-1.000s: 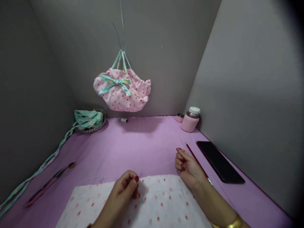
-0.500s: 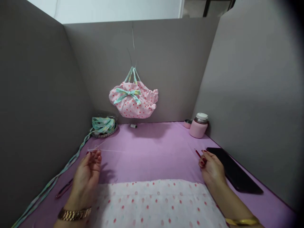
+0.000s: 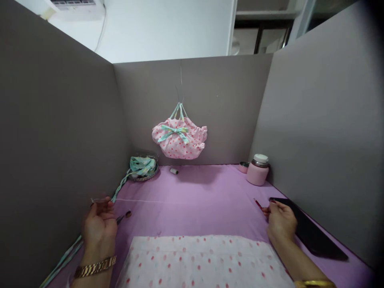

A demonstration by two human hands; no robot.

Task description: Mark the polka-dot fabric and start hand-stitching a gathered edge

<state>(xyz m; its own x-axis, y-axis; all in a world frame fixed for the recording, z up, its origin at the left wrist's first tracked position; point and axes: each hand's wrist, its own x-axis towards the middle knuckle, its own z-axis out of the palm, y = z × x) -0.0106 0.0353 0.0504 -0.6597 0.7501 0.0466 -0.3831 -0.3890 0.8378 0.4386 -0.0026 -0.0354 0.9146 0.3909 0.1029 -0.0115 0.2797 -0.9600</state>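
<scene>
My left hand (image 3: 100,224) is raised at the left, thumb and fingertips pinched on a white thread (image 3: 132,199). That thread runs rightward over the purple cloth and fades from sight near the middle. At the right, my right hand (image 3: 282,220) is closed around a thin red pencil (image 3: 257,203), its pointed end toward the upper left. Whether the thread reaches this hand I cannot tell. Below and between the hands lies a white fabric piece with pink and red dots (image 3: 198,260). Beside my left wrist, small scissors (image 3: 121,219) are partly hidden.
A polka-dot fabric bag (image 3: 181,146) hangs at the back panel. Beneath it stand a thread spool (image 3: 174,171) and a basket (image 3: 144,179) with green fabric strips (image 3: 142,165). A pink jar (image 3: 257,174), a small pink cup (image 3: 244,167) and a black tablet-like slab (image 3: 312,232) are right.
The view has tilted up and shifted left. My left hand has moved outward to the left with the thread, uncovering the scissors. My right hand still grips the pencil.
</scene>
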